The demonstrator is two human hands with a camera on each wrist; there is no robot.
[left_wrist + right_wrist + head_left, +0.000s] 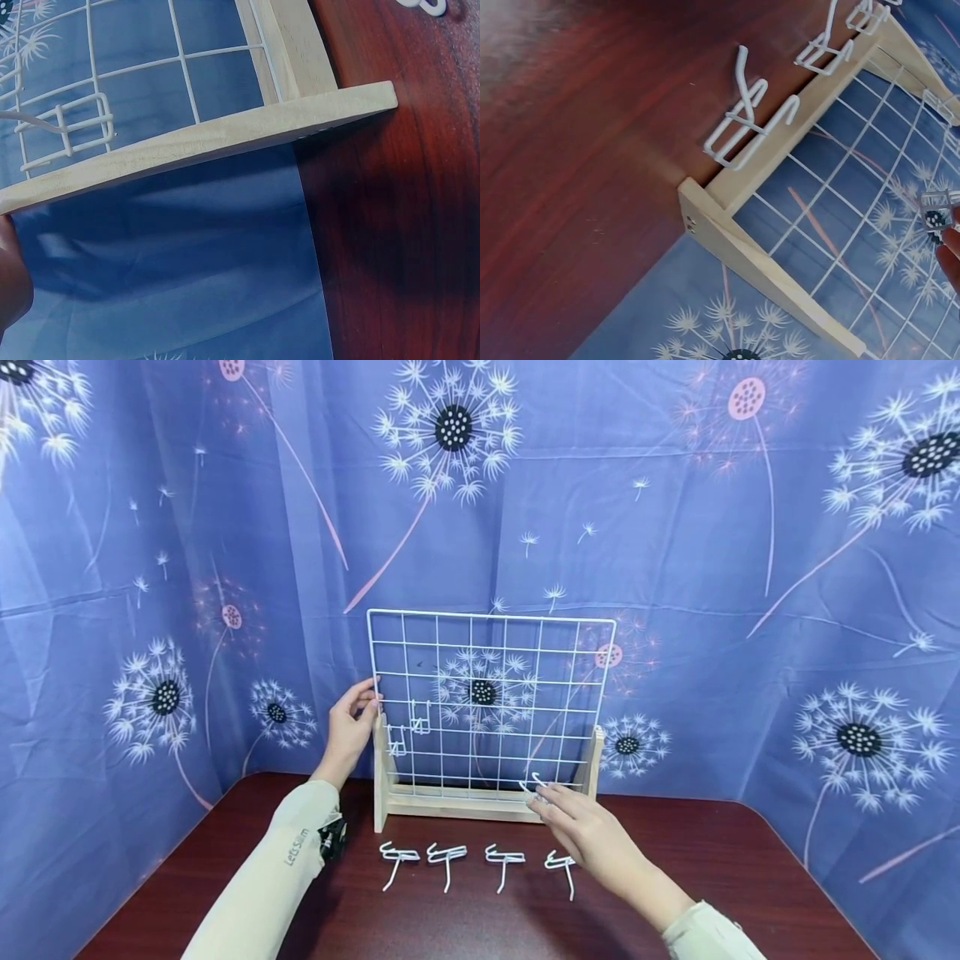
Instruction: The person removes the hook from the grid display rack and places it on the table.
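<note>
A white wire grid panel [491, 647] stands upright in a wooden stand [457, 807]. My left hand [351, 727] grips the panel's left edge, just above the stand's left upright; in the left wrist view only part of the hand [13, 277] shows. Between the fingertips of my right hand [592, 835] is a white wire hook [534, 783], held before the panel's lower right. The right wrist view catches that hook [936, 201] at its edge. Two more hooks hang on the grid at left: an upper hook [420, 718] and a lower hook [396, 742].
Several white wire hooks lie in a row on the dark red table [450, 927] in front of the stand, from the leftmost hook [399, 855] to the rightmost hook [559, 862], close under my right hand. A blue dandelion-print curtain [600, 527] surrounds the table's back and sides.
</note>
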